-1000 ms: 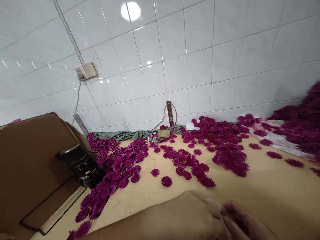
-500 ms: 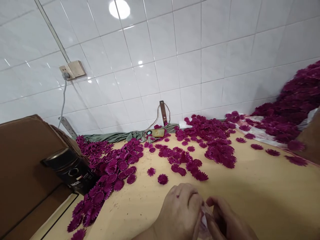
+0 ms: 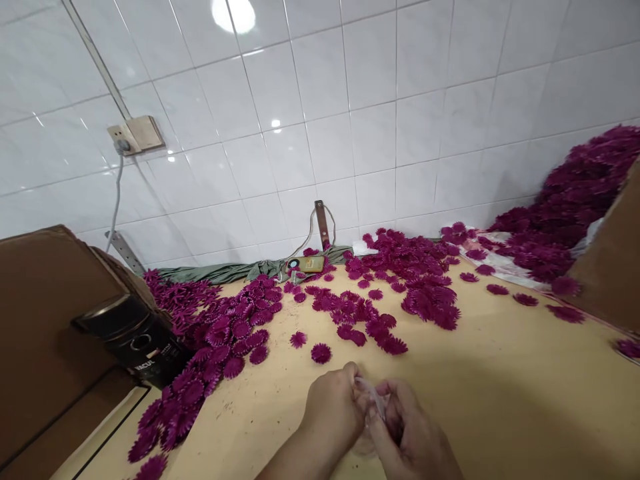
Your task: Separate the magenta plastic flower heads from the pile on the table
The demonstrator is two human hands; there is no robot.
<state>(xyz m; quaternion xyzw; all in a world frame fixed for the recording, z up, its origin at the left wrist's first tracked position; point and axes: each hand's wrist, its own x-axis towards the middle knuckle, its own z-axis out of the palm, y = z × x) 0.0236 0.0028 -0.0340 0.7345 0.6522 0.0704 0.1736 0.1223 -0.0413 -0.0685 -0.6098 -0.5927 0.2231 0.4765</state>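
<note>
Close together over the front of the table, my left hand [image 3: 336, 403] and my right hand [image 3: 407, 427] are both closed on a thin, clear plastic piece [image 3: 371, 389] that looks like a small bag or film. Its pale edge stretches between the fingers of the two hands. Most of it is covered by my fingers, and its contents, if any, I cannot make out. Just beyond my left hand lies a single magenta flower disc [image 3: 321, 353], with a smaller magenta flower piece [image 3: 299, 340] beside it.
Magenta flower pieces [image 3: 240, 330] spread over the left of the table [image 3: 480, 387], with more in the middle and a heap [image 3: 590, 180] at right. A black canister [image 3: 137, 340] leans by a cardboard box [image 3: 50, 320]. A phone-like device [image 3: 307, 265] lies near the tiled wall.
Both hands have shifted left and slightly up in view, and more of the clear plastic shows between them. The view has turned slightly, showing more of the right-hand cardboard.
</note>
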